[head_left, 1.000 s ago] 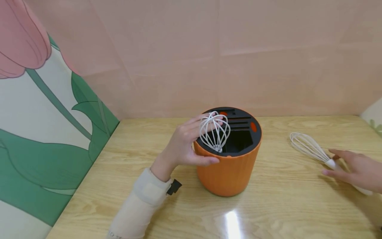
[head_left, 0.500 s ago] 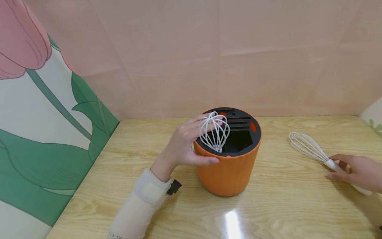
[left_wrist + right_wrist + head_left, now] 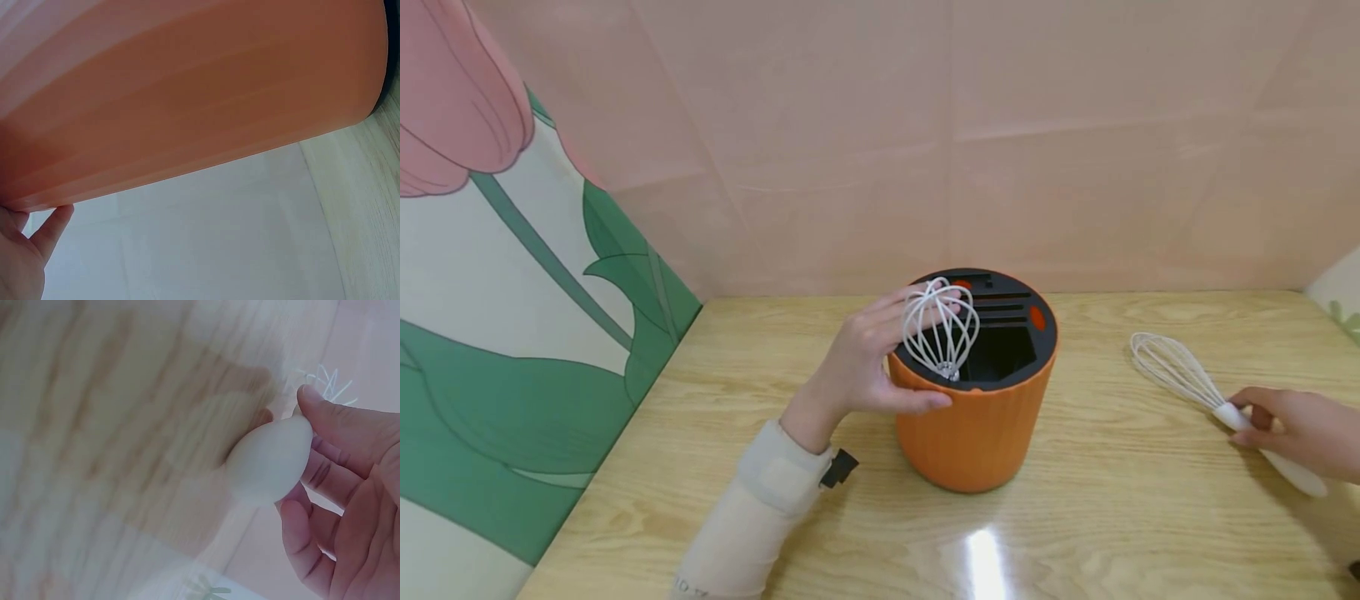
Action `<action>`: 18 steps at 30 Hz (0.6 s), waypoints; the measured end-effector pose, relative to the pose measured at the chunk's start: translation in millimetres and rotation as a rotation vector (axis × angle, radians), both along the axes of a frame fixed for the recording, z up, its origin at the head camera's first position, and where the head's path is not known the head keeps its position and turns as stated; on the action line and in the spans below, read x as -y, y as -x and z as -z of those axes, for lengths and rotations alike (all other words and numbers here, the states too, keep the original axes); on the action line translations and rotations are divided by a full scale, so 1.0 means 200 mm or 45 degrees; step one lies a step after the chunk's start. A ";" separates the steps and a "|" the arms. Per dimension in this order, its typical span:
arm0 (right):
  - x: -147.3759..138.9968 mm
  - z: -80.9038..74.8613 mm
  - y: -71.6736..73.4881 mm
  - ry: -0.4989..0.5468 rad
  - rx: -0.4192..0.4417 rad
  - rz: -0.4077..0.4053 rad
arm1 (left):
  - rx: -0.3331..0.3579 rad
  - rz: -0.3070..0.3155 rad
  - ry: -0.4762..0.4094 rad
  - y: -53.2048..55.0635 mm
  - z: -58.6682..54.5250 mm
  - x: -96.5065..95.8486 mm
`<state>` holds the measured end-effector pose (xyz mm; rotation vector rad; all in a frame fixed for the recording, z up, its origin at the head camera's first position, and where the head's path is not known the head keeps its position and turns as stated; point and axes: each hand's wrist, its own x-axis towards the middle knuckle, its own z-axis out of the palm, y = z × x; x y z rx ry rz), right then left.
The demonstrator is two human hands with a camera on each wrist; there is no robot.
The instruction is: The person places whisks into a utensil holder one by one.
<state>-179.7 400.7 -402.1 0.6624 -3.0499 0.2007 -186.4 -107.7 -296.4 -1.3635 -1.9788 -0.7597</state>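
Note:
An orange round utensil holder (image 3: 966,442) with a black slotted top stands mid-table in the head view. One white whisk (image 3: 947,372) stands in it, wire head up. My left hand (image 3: 868,354) rests against the holder's left rim, fingers stretched across the top behind the wires and thumb along the outer front. In the left wrist view, fingertips touch the orange wall (image 3: 219,106). At the right, my right hand (image 3: 1303,429) pinches a second white whisk (image 3: 1296,475) by its handle between thumb and fingers. Its rounded handle end (image 3: 269,462) fills the middle of the right wrist view.
The wood-grain table (image 3: 1120,517) carries a bright light reflection in front of the holder. A pink sheet (image 3: 820,167) hangs behind the table, and a flower-printed panel (image 3: 512,417) borders its left side.
My right thumb and fingers have drawn in round the second whisk's handle. The handle end has shifted slightly left and down in the head view. My left hand and the holder stay put.

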 end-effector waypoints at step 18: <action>0.06 0.00 0.00 0.119 -0.181 -0.092 | -0.002 0.009 -0.005 0.01 0.00 0.00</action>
